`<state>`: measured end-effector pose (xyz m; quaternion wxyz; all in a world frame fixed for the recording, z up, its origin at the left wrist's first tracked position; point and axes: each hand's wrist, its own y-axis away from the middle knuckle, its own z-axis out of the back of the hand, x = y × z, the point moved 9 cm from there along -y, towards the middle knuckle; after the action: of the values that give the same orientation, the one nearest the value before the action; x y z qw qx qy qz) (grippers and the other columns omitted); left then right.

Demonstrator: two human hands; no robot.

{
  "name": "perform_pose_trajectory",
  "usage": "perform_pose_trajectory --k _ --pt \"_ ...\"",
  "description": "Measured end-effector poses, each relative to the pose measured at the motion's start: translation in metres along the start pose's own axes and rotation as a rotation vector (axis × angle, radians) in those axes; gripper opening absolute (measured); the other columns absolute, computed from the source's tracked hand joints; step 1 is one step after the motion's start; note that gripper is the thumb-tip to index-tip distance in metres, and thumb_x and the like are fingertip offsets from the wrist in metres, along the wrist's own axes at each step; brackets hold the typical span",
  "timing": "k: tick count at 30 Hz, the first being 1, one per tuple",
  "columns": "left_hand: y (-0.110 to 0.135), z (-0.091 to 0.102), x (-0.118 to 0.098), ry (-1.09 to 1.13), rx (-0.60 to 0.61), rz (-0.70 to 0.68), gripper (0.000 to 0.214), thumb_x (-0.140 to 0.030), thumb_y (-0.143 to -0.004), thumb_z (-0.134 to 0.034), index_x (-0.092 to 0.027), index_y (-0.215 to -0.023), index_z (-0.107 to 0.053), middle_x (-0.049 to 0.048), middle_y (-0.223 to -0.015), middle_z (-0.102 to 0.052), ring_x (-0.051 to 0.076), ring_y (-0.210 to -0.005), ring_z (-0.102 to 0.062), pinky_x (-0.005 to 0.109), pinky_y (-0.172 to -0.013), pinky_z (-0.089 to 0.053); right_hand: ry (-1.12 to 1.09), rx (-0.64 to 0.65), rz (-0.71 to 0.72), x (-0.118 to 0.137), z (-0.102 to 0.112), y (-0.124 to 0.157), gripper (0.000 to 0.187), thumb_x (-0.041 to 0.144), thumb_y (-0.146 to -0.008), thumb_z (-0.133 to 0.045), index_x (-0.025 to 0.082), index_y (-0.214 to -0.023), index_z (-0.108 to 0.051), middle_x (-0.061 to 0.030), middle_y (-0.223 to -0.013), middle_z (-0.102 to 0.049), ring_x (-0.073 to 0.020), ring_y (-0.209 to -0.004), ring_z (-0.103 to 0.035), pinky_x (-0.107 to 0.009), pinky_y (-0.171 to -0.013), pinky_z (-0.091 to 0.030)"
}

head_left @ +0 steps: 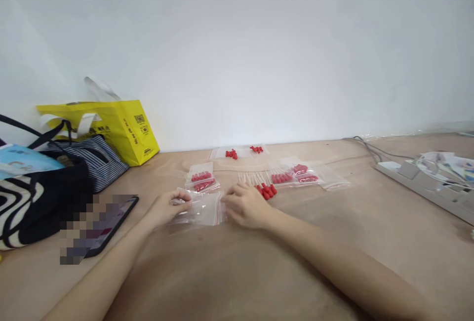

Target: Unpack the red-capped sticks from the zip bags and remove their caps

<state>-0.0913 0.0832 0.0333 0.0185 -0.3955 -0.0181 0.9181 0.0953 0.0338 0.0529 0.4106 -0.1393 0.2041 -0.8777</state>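
A clear zip-lock bag [203,208] with a red line along its mouth lies flat on the table between my hands. My left hand [172,206] pinches the bag's left end between thumb and fingers. At the mouth on the other side, my right hand [244,204] has its fingers curled on the bag's edge; the fingertips are partly hidden. Just behind the right hand is a row of loose thin white sticks with red tips [267,191]. Filled bags of red-tipped sticks [202,177] lie behind the left hand, and more filled bags [292,175] are to the right.
Farther back, more red-tipped sticks [231,154] lie on clear plastic near the wall. On the left are a phone [111,227], a black patterned bag [48,202], a striped pouch [99,163] and a yellow bag [137,133]. A white power strip [425,187] with cables stands right.
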Motion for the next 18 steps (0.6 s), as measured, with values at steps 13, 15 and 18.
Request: perform_pose_trajectory --k 13,15,18 --pt "-0.002 0.004 0.004 -0.552 -0.247 -0.168 0.026 -0.036 -0.066 -0.053 -0.017 -0.081 -0.061 0.008 -0.088 -0.059 0.025 -0.087 -0.053 0.037 -0.079 -0.042 -0.215 0.19 0.189 0.04 -0.03 0.019 0.037 0.04 -0.085 -0.038 0.02 -0.114 -0.048 -0.0051 -0.122 -0.05 -0.0164 -0.112 -0.042 -0.039 -0.096 -0.024" --pt "0.01 0.0 -0.019 -0.655 -0.35 -0.279 0.026 -0.034 -0.071 -0.049 -0.017 -0.086 -0.062 0.0101 -0.096 -0.055 0.026 -0.094 -0.049 0.04 -0.085 -0.039 -0.196 0.159 0.198 0.04 -0.026 0.021 0.038 0.041 -0.084 -0.04 0.019 -0.114 -0.049 -0.0058 -0.122 -0.049 -0.0165 -0.111 -0.042 -0.037 -0.095 -0.025" --pt "0.026 -0.035 -0.046 -0.609 -0.228 -0.481 0.032 -0.036 -0.08 -0.039 -0.018 -0.099 -0.058 0.0106 -0.111 -0.05 0.024 -0.105 -0.045 0.039 -0.091 -0.036 -0.158 0.095 0.198 0.036 -0.016 0.03 0.036 0.04 -0.082 -0.044 0.019 -0.112 -0.051 -0.0067 -0.117 -0.051 -0.0165 -0.102 -0.046 -0.034 -0.09 -0.029"
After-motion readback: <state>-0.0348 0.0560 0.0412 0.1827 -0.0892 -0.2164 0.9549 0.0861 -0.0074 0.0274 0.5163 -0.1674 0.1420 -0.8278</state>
